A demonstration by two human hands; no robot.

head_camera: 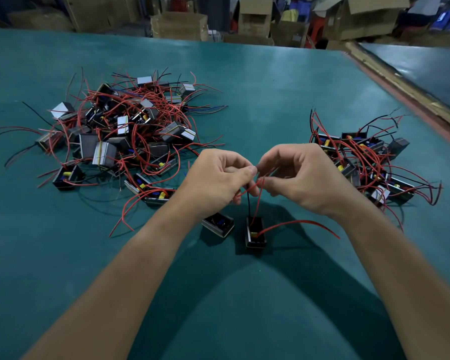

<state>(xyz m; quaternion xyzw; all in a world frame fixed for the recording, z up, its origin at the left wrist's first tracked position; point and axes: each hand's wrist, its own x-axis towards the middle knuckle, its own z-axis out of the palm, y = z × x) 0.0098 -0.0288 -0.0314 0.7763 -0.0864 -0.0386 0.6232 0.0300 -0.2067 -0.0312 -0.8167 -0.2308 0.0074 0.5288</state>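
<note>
Two small black box modules lie on the green table below my hands: one (pixel 255 233) upright with a yellow part inside and a red lead trailing right, the other (pixel 218 224) tilted just left of it. Red and black wires (pixel 255 201) rise from the right module to my fingers. My left hand (pixel 216 178) pinches the red wire ends between thumb and fingers. My right hand (pixel 302 175) pinches the same wire ends from the other side, fingertips almost touching the left hand's.
A big tangled pile of similar modules with red and black leads (pixel 120 136) lies at the left. A smaller pile (pixel 366 162) sits at the right, near the table's edge (pixel 405 100). Cardboard boxes (pixel 179 24) stand beyond the far edge.
</note>
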